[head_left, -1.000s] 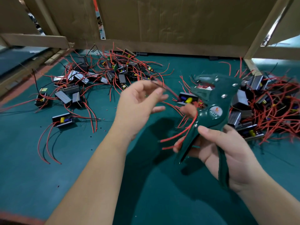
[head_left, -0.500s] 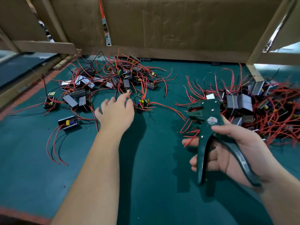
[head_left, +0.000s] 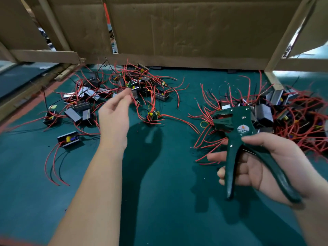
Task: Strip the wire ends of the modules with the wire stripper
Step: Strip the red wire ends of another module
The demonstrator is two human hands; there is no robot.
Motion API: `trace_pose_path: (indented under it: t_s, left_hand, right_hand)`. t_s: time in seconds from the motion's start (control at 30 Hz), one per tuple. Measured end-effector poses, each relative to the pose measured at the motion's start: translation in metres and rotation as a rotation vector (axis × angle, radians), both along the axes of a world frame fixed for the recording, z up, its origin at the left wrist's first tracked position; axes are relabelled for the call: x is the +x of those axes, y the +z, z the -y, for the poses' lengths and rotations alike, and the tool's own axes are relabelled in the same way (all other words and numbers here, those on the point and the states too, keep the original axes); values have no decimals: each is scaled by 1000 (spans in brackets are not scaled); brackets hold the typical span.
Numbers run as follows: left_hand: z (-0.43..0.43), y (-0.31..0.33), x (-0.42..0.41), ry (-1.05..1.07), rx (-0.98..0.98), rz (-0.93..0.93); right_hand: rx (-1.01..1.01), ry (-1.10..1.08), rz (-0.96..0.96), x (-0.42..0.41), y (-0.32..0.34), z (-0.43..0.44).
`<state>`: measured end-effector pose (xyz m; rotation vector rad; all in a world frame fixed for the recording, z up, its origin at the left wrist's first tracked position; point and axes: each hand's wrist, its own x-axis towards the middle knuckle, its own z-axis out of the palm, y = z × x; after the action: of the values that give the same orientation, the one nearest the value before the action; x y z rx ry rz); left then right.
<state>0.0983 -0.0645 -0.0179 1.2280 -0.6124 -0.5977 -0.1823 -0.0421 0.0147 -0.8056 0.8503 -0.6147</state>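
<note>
the left hand (head_left: 114, 119) reaches over the left pile of modules (head_left: 83, 107) on the green counter (head_left: 168, 201), its grip pinched together on a red wire (head_left: 135, 102) that trails down toward a small module (head_left: 150, 117) lying just in front of that pile, though the fingertips are blurred. the right hand (head_left: 266, 166) has its grip curled round the dark green wire stripper (head_left: 237, 128), thumb laid along the head and handles spread apart, the tool held upright above the counter just before the right pile of modules (head_left: 287, 118). a cardboard wall (head_left: 186, 32) stands behind both piles.
</note>
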Motion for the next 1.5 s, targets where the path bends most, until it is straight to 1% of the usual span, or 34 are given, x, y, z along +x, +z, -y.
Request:
trace_pose_path:
  t_s: [0.07,0.13,0.2,0.27,0.33,0.37,0.43,0.47,0.5,0.57,0.63,0.7,0.77,0.83,0.87,0.93,0.97,1.03,1.1,1.13,1.17,1.23,1.3,1.4,1.43,1.5]
  left_hand:
    - [-5,8,0,-120,-170,-277]
    - [-11,13,3,-210,-296,-490]
    - [-17,18,2,-257,-352,-614]
    - [-20,21,-2,-293,-368,-654]
    - [-22,22,-5,-355,-357,-620]
    - [-23,22,-6,-410,-354,-586]
    - [-27,22,-8,-591,-372,-503]
    - [-29,20,-9,-710,-388,-454]
    - [-31,19,-12,-832,-406,-412]
    - [-33,17,-23,-1043,-431,-333]
    - [-36,18,-36,-1206,-404,-201]
    - [-37,19,-47,-1333,-302,-41]
    - [-38,20,-52,-1431,-165,76]
    - [-38,20,-52,-1506,-40,154]
    - [-39,18,-51,-1537,20,186]
    - [-39,16,-51,-1554,117,199]
    - [-38,14,-50,-1525,148,171]
    - [-35,14,-49,-1433,212,50]
    - [-31,17,-48,-1378,268,-124]
    - [-29,17,-48,-1349,285,-185]
    - [-27,16,-51,-1314,294,-199]
    - [-26,12,-61,-1240,270,-159]
    - [-26,8,-74,-1177,181,-145]
    - [-28,5,-83,-1138,66,-109]
    - [-27,5,-83,-1112,39,-129]
    - [-24,6,-82,-1023,-9,-243]
  right_hand:
    - [-58,-31,-4,0,-1,-1]
    - [-113,-60,0,2,-4,-2]
    - [-145,-78,48,4,-5,-4]
    - [-154,-58,118,3,-2,-5]
    - [-116,34,278,-1,0,-5]
    - [-76,97,408,0,1,-4]
    - [35,194,704,4,3,-4]
    - [76,216,786,7,2,-5]
    - [96,233,818,9,0,-7]
    - [99,265,816,15,-2,-9]
    - [110,275,747,19,-4,-9]
    - [72,262,651,20,-9,-8]
    - [13,228,566,22,-14,-10]
    - [-11,184,554,25,-17,-12]
    - [-9,183,587,25,-18,-12]
    - [44,215,740,26,-14,-11]
    - [71,222,796,25,-11,-11]
    - [75,223,794,21,-9,-11]
    - [69,249,805,19,-9,-11]
    - [77,253,812,18,-9,-11]
    - [85,255,807,18,-9,-11]
    - [86,270,775,19,-11,-11]
    - [60,296,746,20,-12,-12]
    - [25,340,681,25,-14,-13]
    - [15,351,657,25,-15,-13]
    - [8,358,652,25,-17,-11]
